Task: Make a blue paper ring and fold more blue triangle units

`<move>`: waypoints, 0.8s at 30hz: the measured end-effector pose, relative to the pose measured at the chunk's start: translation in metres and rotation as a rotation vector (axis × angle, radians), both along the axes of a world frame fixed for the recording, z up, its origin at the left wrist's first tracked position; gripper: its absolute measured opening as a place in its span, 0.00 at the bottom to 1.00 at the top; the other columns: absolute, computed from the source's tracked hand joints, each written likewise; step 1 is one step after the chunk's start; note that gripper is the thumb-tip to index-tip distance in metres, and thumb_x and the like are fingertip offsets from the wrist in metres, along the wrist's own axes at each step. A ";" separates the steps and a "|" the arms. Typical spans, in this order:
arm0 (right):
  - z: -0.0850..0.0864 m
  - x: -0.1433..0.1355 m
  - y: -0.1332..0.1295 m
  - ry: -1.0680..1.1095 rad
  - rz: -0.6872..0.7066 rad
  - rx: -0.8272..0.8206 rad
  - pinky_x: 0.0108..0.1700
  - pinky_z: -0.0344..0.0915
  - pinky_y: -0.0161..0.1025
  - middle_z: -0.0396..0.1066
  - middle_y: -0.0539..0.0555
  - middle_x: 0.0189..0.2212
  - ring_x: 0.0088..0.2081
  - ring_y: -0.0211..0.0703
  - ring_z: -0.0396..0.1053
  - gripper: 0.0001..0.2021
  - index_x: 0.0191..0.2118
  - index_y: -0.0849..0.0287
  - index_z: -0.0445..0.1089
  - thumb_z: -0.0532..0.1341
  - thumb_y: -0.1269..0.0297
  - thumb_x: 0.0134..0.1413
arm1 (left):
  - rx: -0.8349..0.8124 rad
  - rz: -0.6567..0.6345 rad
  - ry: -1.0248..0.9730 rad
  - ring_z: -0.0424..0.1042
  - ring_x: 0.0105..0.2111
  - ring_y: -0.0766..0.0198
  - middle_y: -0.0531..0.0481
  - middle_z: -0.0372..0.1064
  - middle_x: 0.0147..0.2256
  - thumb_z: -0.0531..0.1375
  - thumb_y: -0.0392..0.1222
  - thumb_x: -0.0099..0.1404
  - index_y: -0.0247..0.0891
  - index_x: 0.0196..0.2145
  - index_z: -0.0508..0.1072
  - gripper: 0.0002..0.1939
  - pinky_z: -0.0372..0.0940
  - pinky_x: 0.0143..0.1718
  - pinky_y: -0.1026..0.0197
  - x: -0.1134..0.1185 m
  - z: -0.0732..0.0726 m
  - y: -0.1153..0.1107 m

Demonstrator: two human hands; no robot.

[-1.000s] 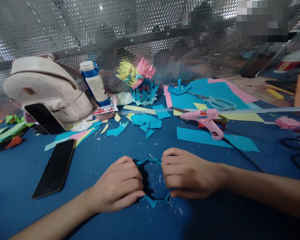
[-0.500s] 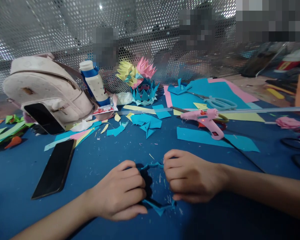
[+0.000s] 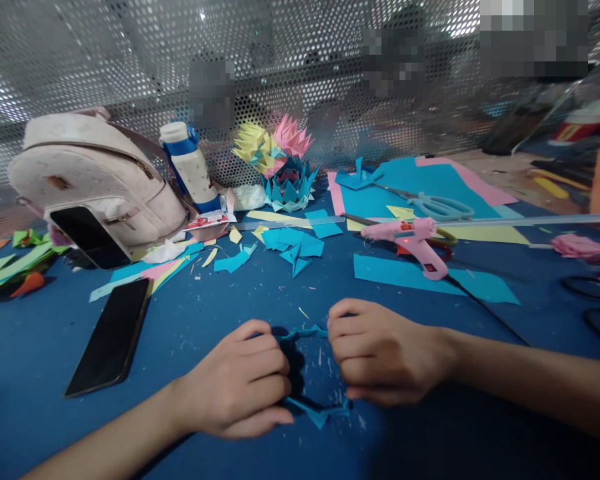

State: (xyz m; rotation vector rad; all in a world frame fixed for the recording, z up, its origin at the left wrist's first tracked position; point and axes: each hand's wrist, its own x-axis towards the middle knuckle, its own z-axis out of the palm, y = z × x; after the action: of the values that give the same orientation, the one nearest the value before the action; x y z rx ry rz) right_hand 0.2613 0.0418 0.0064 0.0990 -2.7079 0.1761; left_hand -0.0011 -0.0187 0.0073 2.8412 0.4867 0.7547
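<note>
A ring of folded blue paper (image 3: 321, 415) with pointed tips lies low over the blue table, between my hands. My left hand (image 3: 243, 383) is closed around its left side, thumb toward me. Closed on the opposite side is my right hand (image 3: 380, 353), its fingers curled over the paper. The fingers hide both sides of the ring; only its far and near edges show. Inside it, the tabletop carries fine pale scraps.
A pink glue gun (image 3: 415, 241) rests on a blue paper strip (image 3: 485, 283), its cord trailing right. Behind are light-blue scissors (image 3: 443, 205) and a paper flower piece (image 3: 290, 183). Leftward are a phone (image 3: 111, 337), a bottle (image 3: 190, 167) and a backpack (image 3: 95, 173).
Both hands keep their hold on the paper ring in almost the same place. The view has shifted very slightly; nothing has been picked up or released.
</note>
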 end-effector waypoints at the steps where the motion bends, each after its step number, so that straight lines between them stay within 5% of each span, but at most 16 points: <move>1: 0.000 0.000 0.000 0.001 0.001 -0.002 0.49 0.58 0.44 0.65 0.48 0.24 0.31 0.41 0.60 0.20 0.29 0.56 0.63 0.45 0.60 0.72 | -0.003 0.000 -0.003 0.65 0.29 0.62 0.47 0.70 0.30 0.39 0.46 0.80 0.34 0.35 0.71 0.26 0.59 0.44 0.54 0.000 0.000 0.000; 24: 0.001 -0.001 0.001 0.029 0.011 -0.041 0.48 0.58 0.44 0.65 0.50 0.24 0.31 0.41 0.61 0.25 0.28 0.58 0.63 0.39 0.58 0.74 | 0.000 -0.005 -0.017 0.60 0.27 0.64 0.48 0.69 0.28 0.45 0.47 0.79 0.34 0.31 0.70 0.24 0.58 0.44 0.55 0.000 -0.002 0.001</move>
State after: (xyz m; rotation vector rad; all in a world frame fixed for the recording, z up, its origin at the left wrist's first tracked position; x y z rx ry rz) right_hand 0.2600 0.0428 0.0075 0.1034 -2.6742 0.2318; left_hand -0.0011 -0.0173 0.0050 2.8325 0.4764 0.7776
